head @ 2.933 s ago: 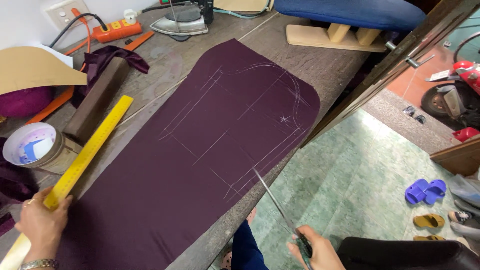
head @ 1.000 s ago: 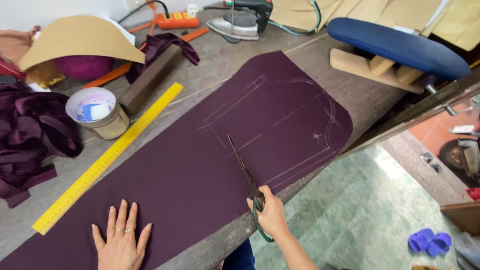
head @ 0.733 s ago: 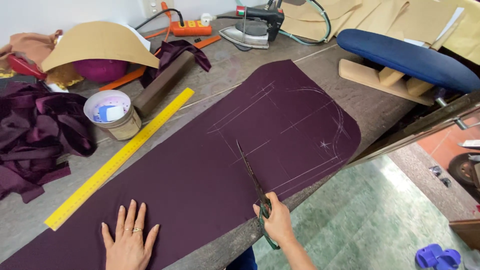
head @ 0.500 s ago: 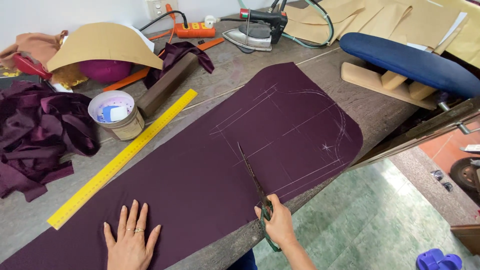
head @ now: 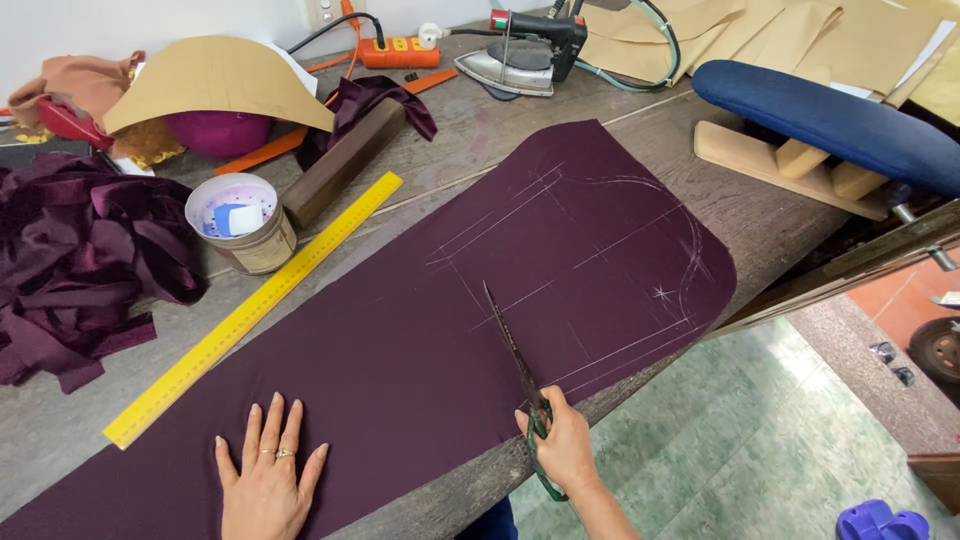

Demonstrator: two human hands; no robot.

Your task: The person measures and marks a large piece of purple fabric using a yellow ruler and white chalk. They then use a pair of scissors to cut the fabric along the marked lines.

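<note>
Left hand (head: 268, 480) flat on purple fabric (head: 420, 330), right hand (head: 562, 448) gripping scissors (head: 520, 375) near table edge (head: 640, 375)

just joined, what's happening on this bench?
A person is working on a long dark purple fabric spread over a wooden table. The right hand holds green-handled scissors, blades lying along the chalk lines drawn on the cloth. The left hand lies flat on the fabric, fingers spread, pinning it down. A yellow ruler lies beside the fabric's far edge, next to a round tin. An iron sits at the back.
</note>
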